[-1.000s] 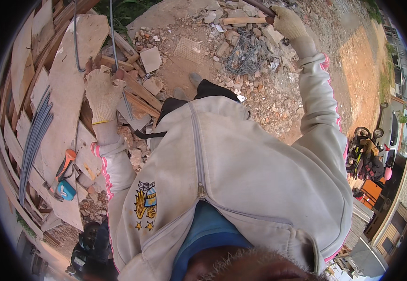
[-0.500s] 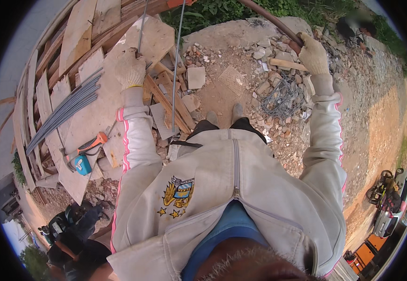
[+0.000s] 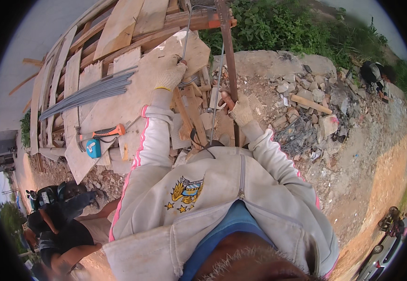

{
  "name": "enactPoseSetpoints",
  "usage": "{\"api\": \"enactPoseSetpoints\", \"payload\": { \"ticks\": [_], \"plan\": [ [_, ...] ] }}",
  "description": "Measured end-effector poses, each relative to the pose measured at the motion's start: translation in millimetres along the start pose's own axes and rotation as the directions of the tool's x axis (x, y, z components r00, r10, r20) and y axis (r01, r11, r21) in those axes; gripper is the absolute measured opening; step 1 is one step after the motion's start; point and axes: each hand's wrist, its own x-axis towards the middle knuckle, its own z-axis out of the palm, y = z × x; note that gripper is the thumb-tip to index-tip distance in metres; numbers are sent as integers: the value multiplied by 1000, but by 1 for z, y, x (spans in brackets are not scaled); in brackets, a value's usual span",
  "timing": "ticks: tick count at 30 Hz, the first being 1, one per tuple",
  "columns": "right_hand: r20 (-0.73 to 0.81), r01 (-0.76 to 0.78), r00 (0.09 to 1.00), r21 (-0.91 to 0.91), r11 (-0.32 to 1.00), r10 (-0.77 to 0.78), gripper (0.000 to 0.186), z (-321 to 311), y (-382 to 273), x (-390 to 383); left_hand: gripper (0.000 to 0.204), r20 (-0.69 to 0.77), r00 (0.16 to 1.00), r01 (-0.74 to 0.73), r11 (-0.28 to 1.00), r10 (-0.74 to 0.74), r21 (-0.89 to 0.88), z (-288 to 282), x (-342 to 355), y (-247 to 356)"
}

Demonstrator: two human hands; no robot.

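My left hand, in a cream knit glove, is closed on a thin bent grey steel rod over a pale wooden board. My right hand, also gloved with bare fingertips showing, grips a long brown metal bar that runs away from me. A second thin rod lies between my hands. To the left, a bundle of grey rods rests on the boards, with an orange-handled hammer and a teal tape measure below it.
Stacked planks fill the upper left. Rubble and tangled wire are on the right, weeds behind. Co-workers are at lower left, a dark-clothed person or object at upper right, a car at lower right.
My right hand has swung inward from the far right, bringing the brown bar to the middle beside my left hand. The view has turned, so the plank stack and weeds show more.
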Motion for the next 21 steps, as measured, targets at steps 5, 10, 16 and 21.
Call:
{"api": "enactPoseSetpoints", "payload": {
  "ticks": [5,10,16,21],
  "plan": [
    [73,-129,990,64,990,124,58,-2,-11,1,31,-58,986,116,892,-157,-437,50,6,-24],
    [43,-115,993,157,981,110,60,-25,-21,-1,26,84,988,140,508,-133,-850,57,-7,10],
    [-37,-38,998,108,993,42,59,-40,-46,-14,22,-55,992,-25,245,-117,-969,53,-19,49],
    [-16,83,997,122,989,-82,58,-62,-51,-15,19,-241,952,-221,121,-191,-968,38,-28,92]
  ]
}}
